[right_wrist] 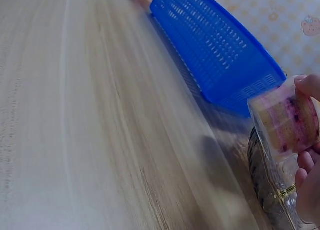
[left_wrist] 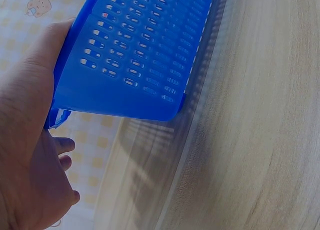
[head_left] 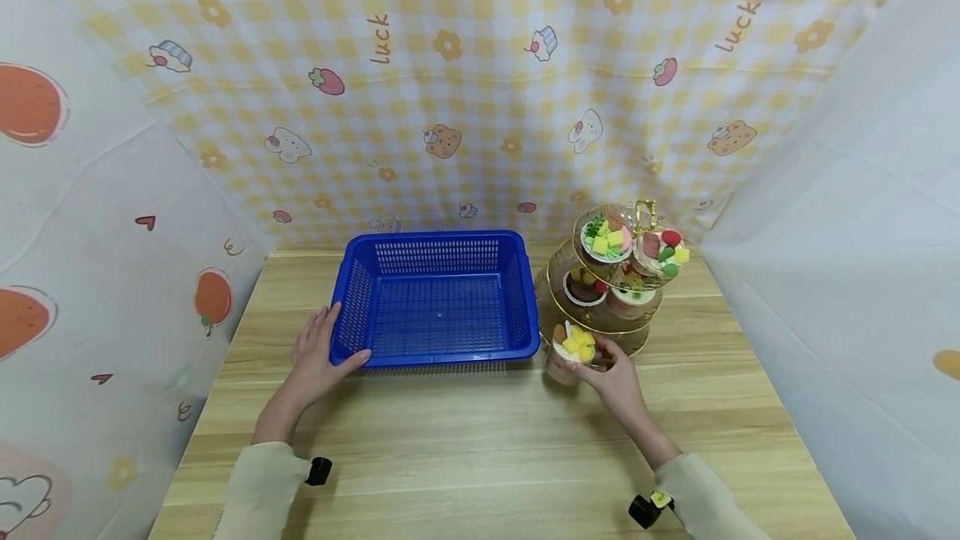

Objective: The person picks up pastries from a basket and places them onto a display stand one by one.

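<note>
My left hand [head_left: 315, 357] grips the front left corner of a blue plastic basket [head_left: 442, 359], the thumb over its front rim. In the left wrist view the other fingers [left_wrist: 64, 146] show below the rim's corner. My right hand [head_left: 618, 382] holds a clear dessert cup [right_wrist: 285, 122] between thumb and fingers, in front of a tiered stand [head_left: 637, 323]. Pink and cream layers show through its side. Yellow cubes and a brown piece form the topping [head_left: 577, 344]. Nothing lies inside the basket.
The stand has clear tiers with gold rims and a gold handle [head_left: 646, 213]. Several dessert cups sit on it, among them one with a green and yellow topping [head_left: 607, 240] on the top tier. A yellow checked curtain [head_left: 480, 148] hangs behind the wooden table [head_left: 480, 457].
</note>
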Demonstrator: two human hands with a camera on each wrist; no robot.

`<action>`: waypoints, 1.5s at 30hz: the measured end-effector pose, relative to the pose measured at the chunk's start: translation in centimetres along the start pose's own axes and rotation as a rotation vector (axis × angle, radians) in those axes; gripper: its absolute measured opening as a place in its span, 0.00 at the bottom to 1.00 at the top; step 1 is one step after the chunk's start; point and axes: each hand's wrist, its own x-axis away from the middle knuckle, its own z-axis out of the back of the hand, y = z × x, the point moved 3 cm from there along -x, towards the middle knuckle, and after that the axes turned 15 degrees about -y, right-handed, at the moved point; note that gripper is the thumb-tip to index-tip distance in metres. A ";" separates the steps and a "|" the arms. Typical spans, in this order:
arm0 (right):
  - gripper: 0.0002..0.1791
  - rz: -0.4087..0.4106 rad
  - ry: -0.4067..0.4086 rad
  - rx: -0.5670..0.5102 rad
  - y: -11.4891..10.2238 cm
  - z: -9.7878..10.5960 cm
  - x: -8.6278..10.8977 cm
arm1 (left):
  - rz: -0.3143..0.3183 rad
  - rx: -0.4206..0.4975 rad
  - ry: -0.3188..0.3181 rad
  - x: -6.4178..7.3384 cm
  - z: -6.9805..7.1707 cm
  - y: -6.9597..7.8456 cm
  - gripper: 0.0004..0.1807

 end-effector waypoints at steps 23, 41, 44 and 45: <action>0.33 -0.001 0.084 -0.008 1.3 0.1 -2.3 | -0.018 -0.005 0.023 -0.2 0.0 -0.2 0.59; 0.21 0.050 0.272 -0.028 1.6 -0.2 -4.6 | -0.019 0.015 0.014 0.0 0.0 -0.1 0.59; 0.19 0.057 0.328 0.008 2.0 -0.1 -5.0 | -0.020 0.016 0.014 0.0 0.0 -0.1 0.59; 0.19 0.068 0.339 0.018 2.0 -0.1 -5.1 | -0.019 0.015 0.014 0.0 0.0 -0.1 0.59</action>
